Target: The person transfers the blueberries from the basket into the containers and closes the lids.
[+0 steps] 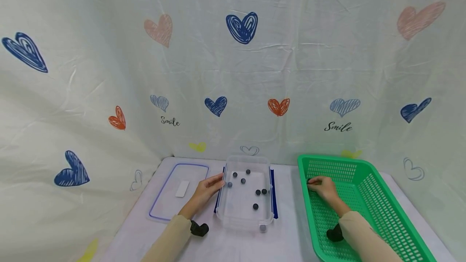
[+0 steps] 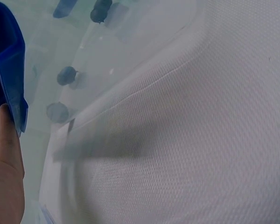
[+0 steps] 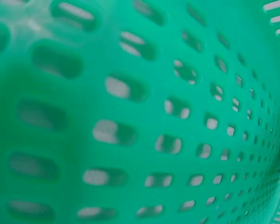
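Note:
A clear plastic container (image 1: 242,211) with blue side latches (image 1: 274,197) stands mid-table. Several small dark round balls (image 1: 255,206) lie spread over its floor. My left hand (image 1: 205,192) touches the container's left side with fingers extended; in the left wrist view its fingertips meet a blue latch (image 2: 11,70). Over on the right, my right hand (image 1: 325,191) reaches inside a green perforated basket (image 1: 367,213), beside its left wall. Thumb and fingers pinch a small dark ball (image 1: 308,180), mostly hidden by the fingertips. The right wrist view holds mainly basket wall (image 3: 149,112).
A clear lid (image 1: 165,197) with a blue seal and a white label (image 1: 182,189) lies flat left of the container. Behind the table hangs a white curtain (image 1: 309,72) printed with hearts. The basket's raised rim (image 1: 306,209) stands between my right hand and the container.

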A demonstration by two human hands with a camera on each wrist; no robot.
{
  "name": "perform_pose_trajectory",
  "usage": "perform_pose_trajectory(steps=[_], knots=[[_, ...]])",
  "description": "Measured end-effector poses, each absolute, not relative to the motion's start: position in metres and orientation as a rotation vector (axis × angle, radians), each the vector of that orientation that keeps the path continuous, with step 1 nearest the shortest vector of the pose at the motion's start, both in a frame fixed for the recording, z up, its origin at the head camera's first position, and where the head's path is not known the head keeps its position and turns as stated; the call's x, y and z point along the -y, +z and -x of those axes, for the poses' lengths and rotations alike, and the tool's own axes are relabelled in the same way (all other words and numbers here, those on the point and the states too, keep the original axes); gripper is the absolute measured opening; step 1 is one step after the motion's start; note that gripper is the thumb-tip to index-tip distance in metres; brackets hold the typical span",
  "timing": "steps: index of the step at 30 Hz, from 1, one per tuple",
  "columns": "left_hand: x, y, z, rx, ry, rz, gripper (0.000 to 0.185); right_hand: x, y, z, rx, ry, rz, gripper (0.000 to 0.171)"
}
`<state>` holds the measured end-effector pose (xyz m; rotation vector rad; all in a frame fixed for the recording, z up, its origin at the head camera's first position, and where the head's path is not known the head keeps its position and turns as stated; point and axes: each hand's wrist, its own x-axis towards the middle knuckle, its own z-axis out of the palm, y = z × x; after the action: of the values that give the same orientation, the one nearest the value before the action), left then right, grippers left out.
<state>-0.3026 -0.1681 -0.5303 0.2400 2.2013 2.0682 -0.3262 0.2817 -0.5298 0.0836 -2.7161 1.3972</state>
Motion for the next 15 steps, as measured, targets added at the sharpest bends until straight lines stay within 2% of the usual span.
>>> perform_pose_trajectory(steps=[15], knots=[[0.1701, -0.5301, 0.3028, -2.213, 2.045, -0.238, 0.059, -0.2815, -0.5258, 0.3266, 2.722, 1.384, -0.079, 0.017]])
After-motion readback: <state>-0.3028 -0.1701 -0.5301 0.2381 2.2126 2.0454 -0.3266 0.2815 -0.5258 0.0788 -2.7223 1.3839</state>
